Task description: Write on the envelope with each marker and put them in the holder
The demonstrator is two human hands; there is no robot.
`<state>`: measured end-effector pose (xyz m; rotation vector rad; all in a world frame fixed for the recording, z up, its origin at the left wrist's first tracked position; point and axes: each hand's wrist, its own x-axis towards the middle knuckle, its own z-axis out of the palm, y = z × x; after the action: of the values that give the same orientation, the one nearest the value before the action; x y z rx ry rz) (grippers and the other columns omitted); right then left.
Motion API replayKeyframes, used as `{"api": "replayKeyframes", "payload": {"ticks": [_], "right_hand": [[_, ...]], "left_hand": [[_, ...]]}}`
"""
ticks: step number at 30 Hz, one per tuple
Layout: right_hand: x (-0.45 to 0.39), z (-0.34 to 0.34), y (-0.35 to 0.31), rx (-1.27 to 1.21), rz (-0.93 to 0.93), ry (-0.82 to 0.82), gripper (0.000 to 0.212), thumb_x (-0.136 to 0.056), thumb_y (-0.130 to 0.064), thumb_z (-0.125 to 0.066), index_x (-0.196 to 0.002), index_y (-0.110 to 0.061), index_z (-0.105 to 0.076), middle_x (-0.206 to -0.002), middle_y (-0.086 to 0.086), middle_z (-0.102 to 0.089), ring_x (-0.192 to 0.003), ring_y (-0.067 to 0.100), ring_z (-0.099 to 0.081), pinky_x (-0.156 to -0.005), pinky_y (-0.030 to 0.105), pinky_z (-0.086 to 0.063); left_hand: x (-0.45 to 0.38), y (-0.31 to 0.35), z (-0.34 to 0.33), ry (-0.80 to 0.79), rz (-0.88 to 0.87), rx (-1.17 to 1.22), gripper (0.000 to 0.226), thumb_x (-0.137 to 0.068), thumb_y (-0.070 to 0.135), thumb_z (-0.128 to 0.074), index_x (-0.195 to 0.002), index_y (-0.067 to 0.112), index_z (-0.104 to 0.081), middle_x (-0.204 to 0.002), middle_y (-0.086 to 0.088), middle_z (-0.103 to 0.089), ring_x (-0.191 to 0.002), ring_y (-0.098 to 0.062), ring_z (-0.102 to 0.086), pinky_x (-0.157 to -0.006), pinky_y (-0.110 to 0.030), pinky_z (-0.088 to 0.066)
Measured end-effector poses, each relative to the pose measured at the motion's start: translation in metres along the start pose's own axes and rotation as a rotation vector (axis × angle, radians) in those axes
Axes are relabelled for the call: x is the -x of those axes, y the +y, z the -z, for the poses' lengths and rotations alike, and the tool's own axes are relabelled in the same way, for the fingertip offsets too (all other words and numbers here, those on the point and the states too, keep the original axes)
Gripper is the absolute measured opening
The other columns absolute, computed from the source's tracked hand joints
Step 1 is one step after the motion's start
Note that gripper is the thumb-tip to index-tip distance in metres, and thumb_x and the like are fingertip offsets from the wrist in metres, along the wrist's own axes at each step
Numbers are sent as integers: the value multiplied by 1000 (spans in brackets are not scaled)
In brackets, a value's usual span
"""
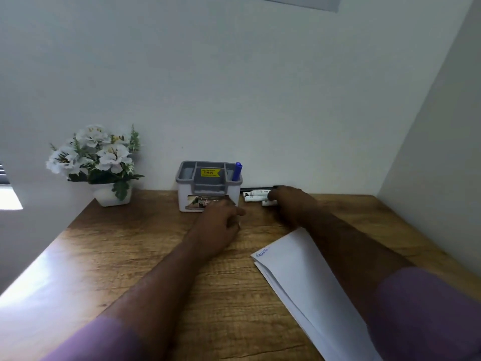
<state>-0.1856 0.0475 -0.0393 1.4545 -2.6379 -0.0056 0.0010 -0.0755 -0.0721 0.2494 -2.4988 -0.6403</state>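
A grey holder (208,185) stands against the wall at the back of the wooden desk (130,256). A blue marker (237,171) stands upright in its right compartment. Just right of the holder, several white markers (256,196) lie in a row by the wall. My right hand (289,201) rests over the right ends of those markers, and whether its fingers grip one is hidden. My left hand (221,225) lies loosely curled on the desk in front of the holder, holding nothing visible. A white envelope (299,277) with blue writing at its top corner lies under my right forearm.
A white pot of white flowers (100,162) stands at the back left of the desk. Walls close the desk in at the back and on the right.
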Motion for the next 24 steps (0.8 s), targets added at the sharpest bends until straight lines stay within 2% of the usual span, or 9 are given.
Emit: {"api": "replayKeyframes", "payload": {"ticks": [3,6,9,12,15,17,20,22,24], "right_hand": [[7,6,-4,130,31,40,24,-90,-37,-57,-107,-20,-57,-114,4,-56,-107,26,-52,-74,36,-43],[24,26,-13,80,39,67,20,-86,-26,-59,-103,-19,-51,-102,6,-63,-92,26,-59,-65,34,-42],[48,45,-19,-440,77,321,17,-82,-13,-63,-98,-15,-56,-89,6,-67,-78,23,-62,-68,33,-48],[77,63,-28,-1005,84,465,13,-78,-1,-70,-89,-7,-65,-83,8,-68,-70,17,-64,-65,27,-51],[95,67,-35,-1348,125,429,9,-79,10,-68,-83,8,-60,-77,20,-62,-63,20,-63,-58,29,-50],[100,64,-37,-1360,95,337,14,-80,1,-72,-84,8,-60,-74,16,-62,-60,16,-61,-53,27,-47],[102,54,-43,-1222,4,155,23,-84,-24,-73,-83,-2,-68,-61,4,-65,-48,8,-57,-43,23,-39],[101,50,-45,-1289,-45,122,29,-88,-31,-67,-80,-3,-69,-62,10,-67,-48,15,-59,-47,26,-43],[100,52,-42,-1416,-52,87,32,-91,-29,-62,-82,0,-71,-70,18,-69,-51,22,-60,-52,29,-48]], "left_hand": [[-1,0,1,14,30,20,31,-89,14,-60,-119,18,-65,-116,-1,-61,-104,-8,-52,-83,-15,-36],[3,6,4,31,22,41,31,-91,20,-59,-121,20,-63,-116,1,-61,-103,-6,-50,-81,-11,-36],[5,18,6,52,9,134,41,-91,39,-57,-130,28,-55,-129,8,-54,-118,-8,-45,-96,-27,-40],[6,41,1,79,-57,230,46,-92,39,-55,-135,24,-50,-132,5,-54,-119,-9,-45,-98,-30,-40],[8,56,-4,122,-120,260,28,-94,22,-57,-119,12,-62,-104,-7,-66,-93,-16,-57,-79,-34,-48],[10,57,-4,124,-139,298,17,-93,13,-57,-109,15,-63,-94,-4,-64,-84,-14,-57,-69,-27,-46],[15,57,-6,82,-164,304,15,-93,8,-54,-105,14,-62,-94,1,-62,-86,-5,-55,-71,-15,-44],[16,57,-7,66,-154,334,17,-95,8,-51,-108,9,-62,-95,-3,-64,-88,-4,-54,-73,-13,-42],[14,57,-4,46,-134,401,18,-97,15,-49,-107,7,-61,-94,-5,-65,-85,-8,-56,-73,-20,-45]]}}
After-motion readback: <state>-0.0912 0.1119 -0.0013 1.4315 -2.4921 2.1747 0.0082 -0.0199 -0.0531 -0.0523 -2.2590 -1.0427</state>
